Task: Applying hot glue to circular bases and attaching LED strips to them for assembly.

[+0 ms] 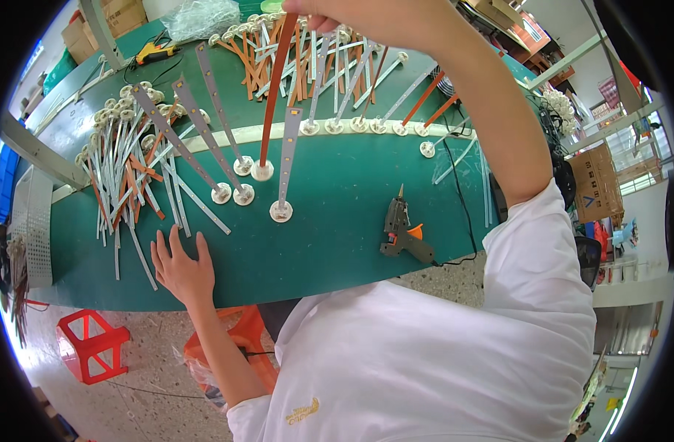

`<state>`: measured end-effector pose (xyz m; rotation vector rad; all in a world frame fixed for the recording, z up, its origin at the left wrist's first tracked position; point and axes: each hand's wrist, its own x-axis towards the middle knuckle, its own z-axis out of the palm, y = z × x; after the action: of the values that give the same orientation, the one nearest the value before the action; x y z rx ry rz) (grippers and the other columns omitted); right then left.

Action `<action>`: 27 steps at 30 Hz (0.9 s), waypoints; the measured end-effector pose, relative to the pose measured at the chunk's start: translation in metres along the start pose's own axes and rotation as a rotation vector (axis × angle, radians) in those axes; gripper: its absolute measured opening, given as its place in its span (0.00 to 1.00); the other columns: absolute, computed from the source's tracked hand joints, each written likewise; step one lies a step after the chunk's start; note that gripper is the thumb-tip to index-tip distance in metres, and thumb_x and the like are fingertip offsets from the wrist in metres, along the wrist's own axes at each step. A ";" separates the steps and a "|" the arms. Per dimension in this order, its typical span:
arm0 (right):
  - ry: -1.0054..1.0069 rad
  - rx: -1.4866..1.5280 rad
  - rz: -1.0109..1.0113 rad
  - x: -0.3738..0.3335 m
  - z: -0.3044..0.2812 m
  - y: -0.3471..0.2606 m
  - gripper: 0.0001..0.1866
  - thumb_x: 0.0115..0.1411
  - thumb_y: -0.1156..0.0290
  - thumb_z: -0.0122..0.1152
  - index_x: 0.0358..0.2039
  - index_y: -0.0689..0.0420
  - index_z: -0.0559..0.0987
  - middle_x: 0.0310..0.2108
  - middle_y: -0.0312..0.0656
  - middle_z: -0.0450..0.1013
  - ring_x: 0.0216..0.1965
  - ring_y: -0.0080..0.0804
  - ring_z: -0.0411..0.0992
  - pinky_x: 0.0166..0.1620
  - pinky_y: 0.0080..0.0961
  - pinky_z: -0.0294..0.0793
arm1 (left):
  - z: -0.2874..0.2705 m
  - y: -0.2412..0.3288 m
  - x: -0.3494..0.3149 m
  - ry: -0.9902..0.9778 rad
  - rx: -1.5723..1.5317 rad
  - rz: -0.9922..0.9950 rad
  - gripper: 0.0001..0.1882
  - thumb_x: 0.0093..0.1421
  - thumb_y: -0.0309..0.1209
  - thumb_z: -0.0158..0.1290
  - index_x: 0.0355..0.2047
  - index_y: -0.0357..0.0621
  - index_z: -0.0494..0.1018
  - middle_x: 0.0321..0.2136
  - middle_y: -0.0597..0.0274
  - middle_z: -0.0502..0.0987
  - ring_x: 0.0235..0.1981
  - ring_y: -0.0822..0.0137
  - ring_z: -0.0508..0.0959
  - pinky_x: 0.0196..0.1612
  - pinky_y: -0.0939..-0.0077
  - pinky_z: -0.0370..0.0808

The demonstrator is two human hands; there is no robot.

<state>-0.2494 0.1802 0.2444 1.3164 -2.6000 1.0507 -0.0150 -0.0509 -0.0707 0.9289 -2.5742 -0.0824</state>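
My right hand [351, 16] reaches far up to the top edge, where its fingers pinch the upper end of an orange-brown strip [278, 81]. This strip stands upright on a round white base [262, 172] on the green table [337, 258]. Beside it rise several grey LED strips, among them a wide one [289, 151] on its own round base. Down at the left, my left hand [181, 269] lies on the table with fingers spread and holds nothing. Just beyond it is a loose heap of silver and orange strips [131, 177] with white bases.
A grey hot glue gun [404, 232] with an orange trigger lies right of centre, its black cable trailing right. More strips on bases [359, 124] line a white rail. Behind lie another heap [248, 62], a yellow tool [156, 51] and clear plastic [200, 18]. A red stool [92, 345] stands on the floor.
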 end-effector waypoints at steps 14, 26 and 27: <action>0.171 -0.389 -0.209 0.040 0.005 0.045 0.07 0.52 0.72 0.65 0.26 0.63 0.86 0.23 0.49 0.80 0.25 0.39 0.81 0.34 0.31 0.79 | -0.002 0.004 0.001 -0.031 -0.025 -0.019 0.27 0.63 0.50 0.55 0.59 0.56 0.73 0.65 0.54 0.67 0.69 0.51 0.61 0.66 0.50 0.60; 0.093 -0.326 -0.176 0.043 0.009 0.039 0.08 0.52 0.74 0.63 0.27 0.66 0.86 0.21 0.49 0.80 0.23 0.37 0.80 0.33 0.29 0.80 | -0.004 0.003 0.001 -0.024 -0.024 -0.020 0.26 0.63 0.50 0.55 0.59 0.55 0.73 0.65 0.53 0.67 0.69 0.50 0.60 0.65 0.48 0.60; 0.090 -0.336 -0.173 0.043 0.009 0.036 0.08 0.52 0.74 0.63 0.27 0.66 0.86 0.21 0.49 0.80 0.23 0.38 0.80 0.33 0.29 0.80 | -0.004 0.003 0.001 -0.024 -0.029 -0.022 0.26 0.63 0.50 0.55 0.59 0.55 0.73 0.65 0.53 0.67 0.69 0.50 0.60 0.65 0.48 0.61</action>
<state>-0.3006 0.1599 0.2315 1.3440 -2.4077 0.5996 -0.0162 -0.0491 -0.0662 0.9516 -2.5779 -0.1374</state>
